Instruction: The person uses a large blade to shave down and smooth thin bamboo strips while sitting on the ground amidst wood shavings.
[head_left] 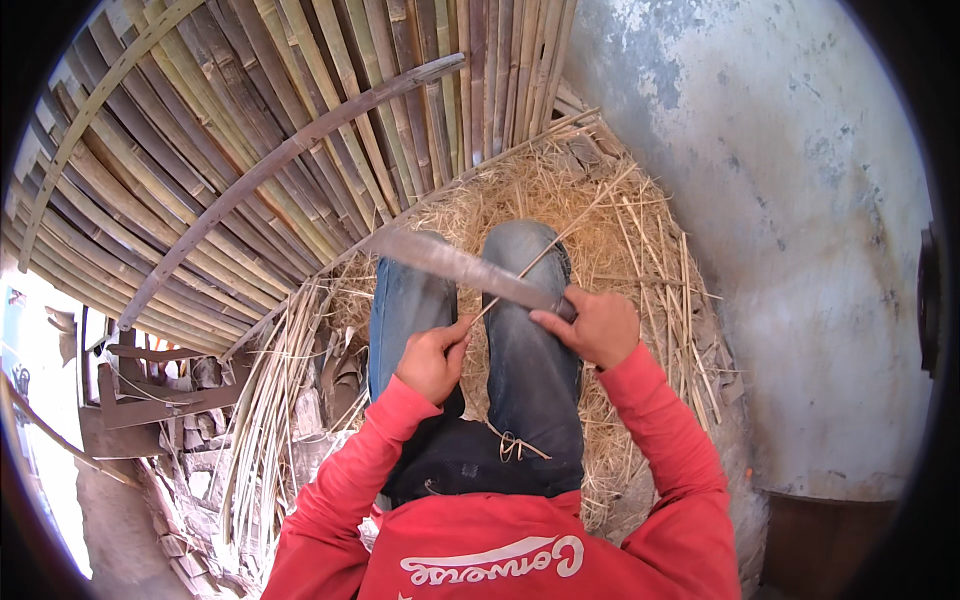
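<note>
My right hand (pixel 603 328) is closed around the handle end of a long broad knife (pixel 465 268). Its blade reaches leftward over my knees, blurred toward the tip. Between the fingers of my left hand (pixel 432 362) is pinched one end of a thin bamboo strip (pixel 590 208). From there the strip slants up and right, crossing the blade near the handle, and its far end lies over the shavings. Whether the edge is cutting into the strip cannot be made out. Both hands are above my lap, with jeans (pixel 530 370) beneath them.
Pale shavings (pixel 500 190) cover the floor around my legs. Loose strips (pixel 680 310) lie to the right, near a worn plastered wall (pixel 800 200). Many long strips (pixel 260 430) are bunched at left, beside broken bricks. A bamboo-slat panel (pixel 300 120) stands ahead. A curled strip (pixel 515 446) rests on my lap.
</note>
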